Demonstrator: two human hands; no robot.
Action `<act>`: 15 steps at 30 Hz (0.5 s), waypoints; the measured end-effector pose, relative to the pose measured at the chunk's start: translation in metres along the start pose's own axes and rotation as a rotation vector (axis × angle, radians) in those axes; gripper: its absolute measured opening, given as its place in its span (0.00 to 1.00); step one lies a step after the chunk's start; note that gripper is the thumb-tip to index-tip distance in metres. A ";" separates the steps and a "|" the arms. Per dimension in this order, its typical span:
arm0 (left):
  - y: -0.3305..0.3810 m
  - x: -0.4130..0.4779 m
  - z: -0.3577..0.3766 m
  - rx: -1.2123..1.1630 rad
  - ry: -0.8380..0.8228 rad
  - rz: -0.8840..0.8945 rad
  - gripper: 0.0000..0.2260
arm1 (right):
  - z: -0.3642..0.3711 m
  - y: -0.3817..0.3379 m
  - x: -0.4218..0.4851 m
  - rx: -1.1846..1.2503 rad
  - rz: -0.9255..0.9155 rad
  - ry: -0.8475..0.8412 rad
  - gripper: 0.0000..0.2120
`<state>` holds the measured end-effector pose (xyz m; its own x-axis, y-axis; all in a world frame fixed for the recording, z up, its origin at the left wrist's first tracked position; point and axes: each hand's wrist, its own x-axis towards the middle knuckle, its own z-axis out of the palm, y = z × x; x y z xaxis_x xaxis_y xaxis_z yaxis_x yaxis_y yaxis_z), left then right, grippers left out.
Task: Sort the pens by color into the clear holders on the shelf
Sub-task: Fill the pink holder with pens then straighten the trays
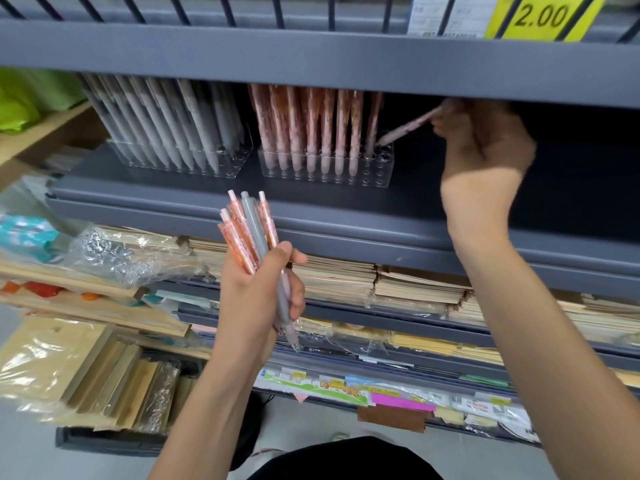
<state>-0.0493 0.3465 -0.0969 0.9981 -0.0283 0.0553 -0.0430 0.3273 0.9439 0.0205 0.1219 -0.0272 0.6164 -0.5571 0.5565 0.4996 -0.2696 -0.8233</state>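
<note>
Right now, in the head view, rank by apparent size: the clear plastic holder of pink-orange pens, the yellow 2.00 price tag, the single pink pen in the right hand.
1. clear plastic holder of pink-orange pens
2. yellow price tag, cropped at the top
3. single pink pen

light: bright, even | shadow: deep under the upper shelf [311, 60], right | blur: right hand [485, 143] smeared | edges: wide-angle bowing | glare: plastic wrap [114, 251]

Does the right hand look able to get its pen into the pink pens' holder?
Probably yes. The right hand holds the pen tilted, tip at the right end of the holder, where holes stand empty. The upper shelf hangs close overhead, though.
</note>
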 end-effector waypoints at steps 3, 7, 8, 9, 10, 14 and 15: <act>-0.001 0.000 -0.003 0.030 0.031 -0.019 0.04 | 0.010 -0.002 0.010 -0.281 -0.038 -0.122 0.12; -0.005 0.002 -0.004 0.010 0.070 -0.028 0.07 | 0.025 -0.010 0.016 -0.681 -0.209 -0.340 0.16; -0.005 0.001 -0.004 -0.003 0.067 -0.031 0.06 | 0.029 -0.012 0.016 -0.723 -0.230 -0.393 0.17; -0.005 0.001 -0.004 -0.015 0.061 -0.037 0.05 | 0.032 -0.014 0.017 -0.752 -0.241 -0.429 0.17; -0.005 0.001 -0.004 -0.029 0.061 -0.046 0.05 | 0.034 -0.015 0.019 -0.780 -0.244 -0.451 0.18; -0.005 0.001 -0.006 -0.040 0.054 -0.055 0.07 | 0.038 -0.017 0.026 -0.836 -0.204 -0.483 0.21; -0.005 0.001 -0.006 -0.032 0.046 -0.050 0.07 | 0.039 -0.016 0.027 -0.826 -0.194 -0.487 0.22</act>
<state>-0.0481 0.3505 -0.1031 1.0000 -0.0019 -0.0076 0.0078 0.3571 0.9341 0.0526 0.1417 0.0053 0.8454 -0.1099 0.5228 0.1494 -0.8909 -0.4289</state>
